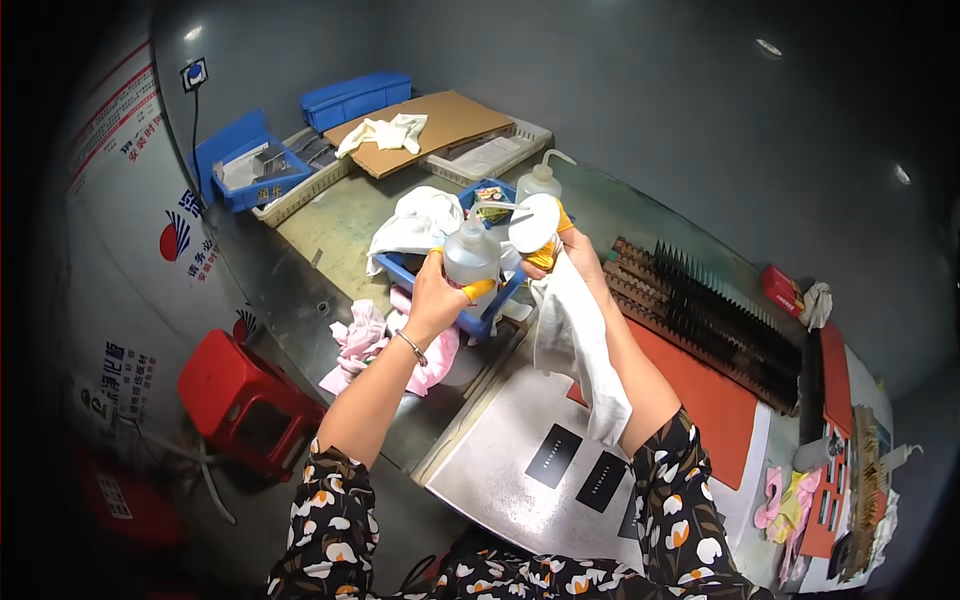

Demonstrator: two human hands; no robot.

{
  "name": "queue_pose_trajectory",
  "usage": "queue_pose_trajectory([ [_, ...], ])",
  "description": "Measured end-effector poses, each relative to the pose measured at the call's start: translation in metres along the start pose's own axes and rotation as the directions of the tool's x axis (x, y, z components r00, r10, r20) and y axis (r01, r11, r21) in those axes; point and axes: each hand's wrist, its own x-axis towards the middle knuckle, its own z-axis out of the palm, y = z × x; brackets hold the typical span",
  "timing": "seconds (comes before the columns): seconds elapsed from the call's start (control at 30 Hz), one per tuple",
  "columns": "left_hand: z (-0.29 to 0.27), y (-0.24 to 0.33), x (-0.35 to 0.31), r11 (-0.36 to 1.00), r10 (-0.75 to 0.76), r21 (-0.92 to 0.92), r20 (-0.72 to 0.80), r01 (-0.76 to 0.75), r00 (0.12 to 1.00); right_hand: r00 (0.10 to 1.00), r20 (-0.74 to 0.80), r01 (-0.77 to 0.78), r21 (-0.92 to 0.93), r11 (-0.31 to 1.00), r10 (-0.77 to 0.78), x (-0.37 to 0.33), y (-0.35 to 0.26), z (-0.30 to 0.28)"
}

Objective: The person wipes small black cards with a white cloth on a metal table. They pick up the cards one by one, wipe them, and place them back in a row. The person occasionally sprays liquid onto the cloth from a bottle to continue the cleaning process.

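My left hand (432, 300), with yellow finger covers, is closed around a translucent wash bottle (470, 258). The bottle's bent spout reaches toward a rounded white patch of cloth that my right hand (582, 258) holds up. From that hand, also in yellow finger covers, the white cloth (580, 345) drapes down along my forearm. Beneath both hands sits a blue bin (488, 325) with a white cloth (425, 225) over its far left side. Just beyond my right hand stands a second wash bottle (540, 182).
Pink cloths (360, 345) lie left of the bin. Black cards (555, 455) rest on a pale board (480, 435) near me. Rightward are an orange-red sheet (700, 400) and a rack of upright dark pieces (725, 310). Cardboard (450, 125) lies across trays behind; a red stool (250, 400) stands left.
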Motion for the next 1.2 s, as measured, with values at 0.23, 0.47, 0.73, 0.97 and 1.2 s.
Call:
queue_pose_trajectory([
  [0.23, 0.000, -0.004, 0.000, 0.999, 0.040, -0.001, -0.048, -0.040, 0.998, 0.988, 0.153, -0.020, 0.046, 0.999, 0.013, 0.012, 0.002, -0.005],
  [0.47, 0.002, -0.009, 0.000, 0.994, -0.011, -0.110, -0.030, 0.007, 1.000, 0.992, 0.125, -0.035, 0.027, 0.999, 0.031, 0.015, 0.005, -0.009],
  [0.73, 0.000, -0.005, -0.001, 0.997, 0.029, -0.072, -0.031, -0.031, 0.999, 0.997, 0.075, -0.005, -0.020, 1.000, 0.006, 0.012, 0.003, -0.003],
  [0.97, 0.000, -0.013, 0.004, 0.997, 0.074, -0.034, -0.043, -0.075, 0.996, 1.000, -0.007, -0.009, 0.037, 0.999, 0.009, 0.001, -0.005, 0.012],
  [1.2, -0.014, -0.044, 0.014, 0.997, -0.037, -0.066, 0.084, 0.043, 0.996, 0.990, -0.086, 0.125, 0.105, 0.987, -0.116, -0.162, -0.054, 0.025],
])
